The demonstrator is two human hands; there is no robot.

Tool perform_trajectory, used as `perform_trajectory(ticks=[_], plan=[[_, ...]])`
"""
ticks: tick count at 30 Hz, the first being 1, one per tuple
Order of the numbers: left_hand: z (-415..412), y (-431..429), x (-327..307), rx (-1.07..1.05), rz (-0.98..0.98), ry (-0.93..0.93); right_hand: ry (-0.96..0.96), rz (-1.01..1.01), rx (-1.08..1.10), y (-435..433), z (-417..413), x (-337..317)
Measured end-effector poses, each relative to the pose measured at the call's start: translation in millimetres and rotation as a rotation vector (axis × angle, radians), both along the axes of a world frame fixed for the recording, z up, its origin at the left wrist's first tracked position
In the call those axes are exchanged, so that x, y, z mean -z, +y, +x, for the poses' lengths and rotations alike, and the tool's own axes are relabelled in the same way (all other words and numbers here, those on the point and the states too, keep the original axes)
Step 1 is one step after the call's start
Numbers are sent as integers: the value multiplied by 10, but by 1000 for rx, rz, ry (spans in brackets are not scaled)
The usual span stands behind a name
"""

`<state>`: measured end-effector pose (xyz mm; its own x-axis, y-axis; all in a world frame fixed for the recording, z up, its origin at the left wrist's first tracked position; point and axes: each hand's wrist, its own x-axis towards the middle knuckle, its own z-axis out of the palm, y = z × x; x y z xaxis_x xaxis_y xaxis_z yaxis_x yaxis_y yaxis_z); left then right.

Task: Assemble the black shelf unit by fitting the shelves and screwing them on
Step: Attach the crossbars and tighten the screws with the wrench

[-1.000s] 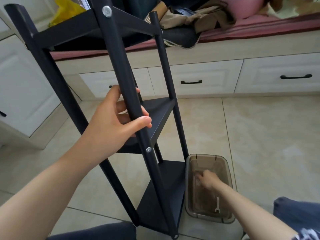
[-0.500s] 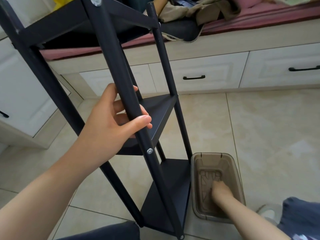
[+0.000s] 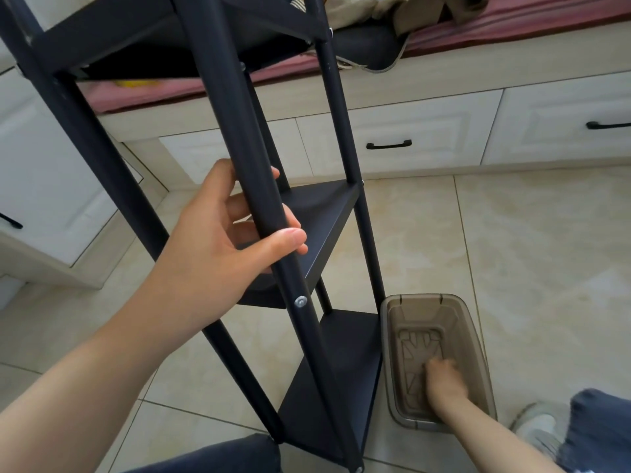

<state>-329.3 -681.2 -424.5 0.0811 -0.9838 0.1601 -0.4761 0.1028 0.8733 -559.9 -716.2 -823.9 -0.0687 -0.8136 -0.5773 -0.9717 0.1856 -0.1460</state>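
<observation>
Post (image 3: 220,80) gripped by left hand (image 3: 218,240); we should brace shelf unit (image 3: 321,213) upright. Right hand (image 3: 444,377) inside bin (image 3: 420,297) at 5 o'clock, blurred, grip unreadable; we should search slowly.

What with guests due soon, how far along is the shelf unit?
Done: three shelves are fitted, and a screw shows on the front post. In hand: the left hand grips that post while the right hand reaches into the brown bin. Left: probably more screws; which joints is unclear.

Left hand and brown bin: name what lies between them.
Head view: the shelf unit's middle shelf and right post stand between left hand and brown bin.
</observation>
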Motion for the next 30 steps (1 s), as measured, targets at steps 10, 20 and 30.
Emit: perform_trajectory(ticks=[10, 20, 30], plan=[[19, -16, -16, 3, 1, -17, 42, 4, -34, -45, -2, -28], [6, -18, -33, -17, 4, 10, 51, 0, -138, -55, -49, -33], [-1, -35, -31, -18, -7, -3, 4, 28, -107, -108, -42, -45]])
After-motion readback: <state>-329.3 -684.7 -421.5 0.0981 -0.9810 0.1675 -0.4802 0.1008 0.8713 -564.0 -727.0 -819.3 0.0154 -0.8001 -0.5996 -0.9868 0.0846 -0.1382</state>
